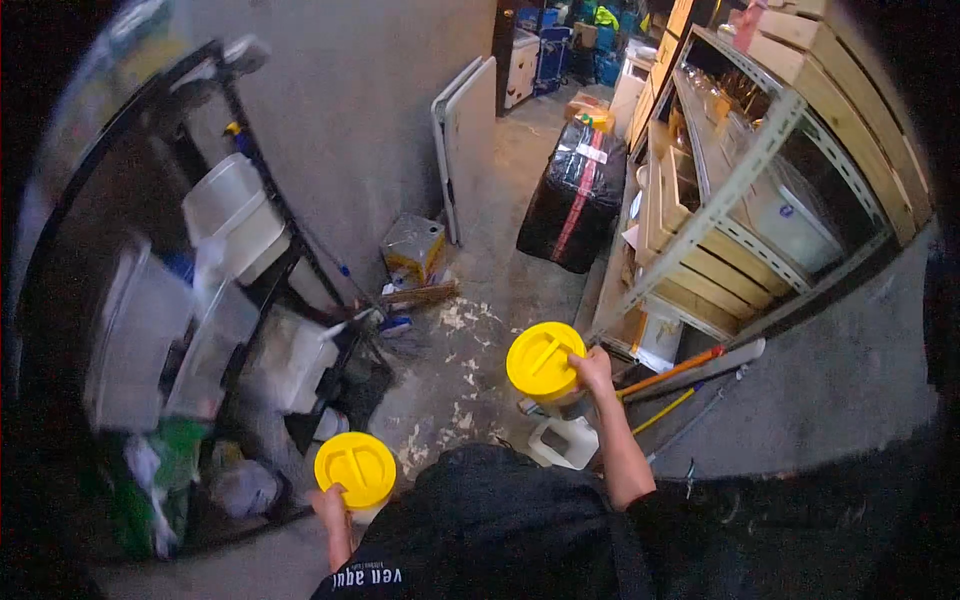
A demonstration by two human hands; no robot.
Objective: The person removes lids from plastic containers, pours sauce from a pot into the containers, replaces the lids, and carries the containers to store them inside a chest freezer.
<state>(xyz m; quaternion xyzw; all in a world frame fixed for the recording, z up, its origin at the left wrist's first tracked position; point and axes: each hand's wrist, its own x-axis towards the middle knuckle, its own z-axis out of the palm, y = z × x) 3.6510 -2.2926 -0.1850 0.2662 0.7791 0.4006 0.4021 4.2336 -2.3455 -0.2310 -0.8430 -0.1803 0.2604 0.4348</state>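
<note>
My left hand (332,506) grips a tub with a round yellow lid (356,470), held low on the left of my body. The thumb lies on the lid's edge. Out in front and to the right, my right hand (593,369) is closed on a second yellow-lidded tub (543,360), its thumb over the rim. Each lid has a raised bar across its middle. The tubs' bodies are mostly hidden beneath the lids. A whitish plastic jug (566,441) stands on the floor below the right tub.
At left, a dark rack holds plastic bins (235,215). A metal shelf (740,165) with wooden crates lines the right side. Ahead are a black wrapped box (572,195), a folded table (466,145) and a broom (420,295). Long handles (668,372) lie at right.
</note>
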